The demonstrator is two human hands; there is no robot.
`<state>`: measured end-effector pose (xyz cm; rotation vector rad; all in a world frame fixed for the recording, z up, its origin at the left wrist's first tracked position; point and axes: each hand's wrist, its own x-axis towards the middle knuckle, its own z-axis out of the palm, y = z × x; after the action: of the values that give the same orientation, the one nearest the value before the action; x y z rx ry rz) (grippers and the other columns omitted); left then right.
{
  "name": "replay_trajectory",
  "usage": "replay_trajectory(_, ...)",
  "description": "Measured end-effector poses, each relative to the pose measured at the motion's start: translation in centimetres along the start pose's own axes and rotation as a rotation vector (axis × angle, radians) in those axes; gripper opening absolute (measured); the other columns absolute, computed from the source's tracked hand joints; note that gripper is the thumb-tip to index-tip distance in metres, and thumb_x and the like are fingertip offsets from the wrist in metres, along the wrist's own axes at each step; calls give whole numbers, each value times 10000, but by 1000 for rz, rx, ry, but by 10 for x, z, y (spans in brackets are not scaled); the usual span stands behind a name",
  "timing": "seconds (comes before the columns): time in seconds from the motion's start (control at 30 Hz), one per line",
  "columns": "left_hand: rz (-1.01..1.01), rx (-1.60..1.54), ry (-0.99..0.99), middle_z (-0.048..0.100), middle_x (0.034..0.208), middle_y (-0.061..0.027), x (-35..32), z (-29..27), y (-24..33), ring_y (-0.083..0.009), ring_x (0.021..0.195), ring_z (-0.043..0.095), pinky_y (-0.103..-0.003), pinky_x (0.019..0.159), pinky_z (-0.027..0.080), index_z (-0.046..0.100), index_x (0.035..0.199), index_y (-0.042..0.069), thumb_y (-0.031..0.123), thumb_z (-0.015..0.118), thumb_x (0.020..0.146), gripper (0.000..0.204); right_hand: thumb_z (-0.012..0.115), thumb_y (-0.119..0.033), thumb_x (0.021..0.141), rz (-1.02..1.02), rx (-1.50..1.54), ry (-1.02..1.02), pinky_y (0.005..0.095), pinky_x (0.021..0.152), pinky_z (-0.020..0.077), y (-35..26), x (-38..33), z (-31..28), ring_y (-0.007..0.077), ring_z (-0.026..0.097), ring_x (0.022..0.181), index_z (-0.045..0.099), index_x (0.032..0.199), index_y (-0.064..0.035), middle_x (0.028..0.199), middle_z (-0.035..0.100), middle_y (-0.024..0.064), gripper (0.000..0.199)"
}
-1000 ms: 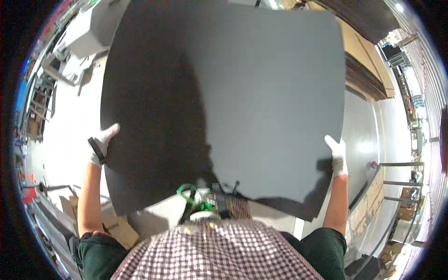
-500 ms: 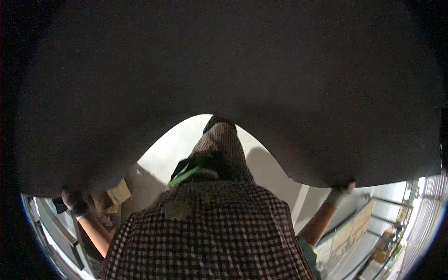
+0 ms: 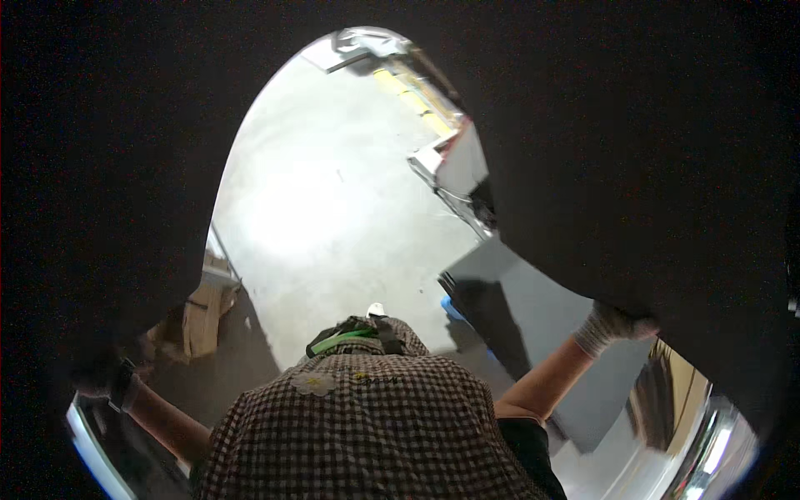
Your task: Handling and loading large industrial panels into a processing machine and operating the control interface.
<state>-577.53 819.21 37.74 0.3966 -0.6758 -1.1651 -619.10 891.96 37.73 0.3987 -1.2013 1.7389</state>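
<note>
Pale floor (image 3: 292, 275) showed under the arch of a big dark sheet (image 3: 633, 167), w/ strong glare mid-floor, cardboard (image 3: 202, 321) off L & a grey panel (image 3: 542, 304) off R. Sheet filled the upper view & both sides, outer edges cut off. R hand (image 3: 621, 323) pinched its lower edge; L hand (image 3: 98, 381) was at its lower L edge, too dark to tell the grip. Far-end items blurred; checked garment (image 3: 358, 425) hid most of the legs.

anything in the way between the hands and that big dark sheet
Nothing visible. The right hand grips the lower edge of the dark sheet directly; the left hand is at its edge too, but deep shadow hides its exact hold.
</note>
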Motion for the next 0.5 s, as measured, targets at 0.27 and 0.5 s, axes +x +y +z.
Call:
replay_trajectory(0.27,332,164,323,469,1401,-178,1,8,1,-346,1291,420,-532,1083,304,477,1351,9,439,687,790,737,592,-630,781,201,342,-61,642,1011,354,152,48,292,377,482,1206,505,1345,-83,1324,508,200,790)
replay_trajectory(0.5,428,159,491,455,1408,-195,81,47,-125,-370,1305,397,-562,1097,271,473,1356,5,475,706,761,793,612,-692,745,369,466,-132,689,989,310,328,-28,492,419,447,1212,344,1440,-80,1369,434,228,965)
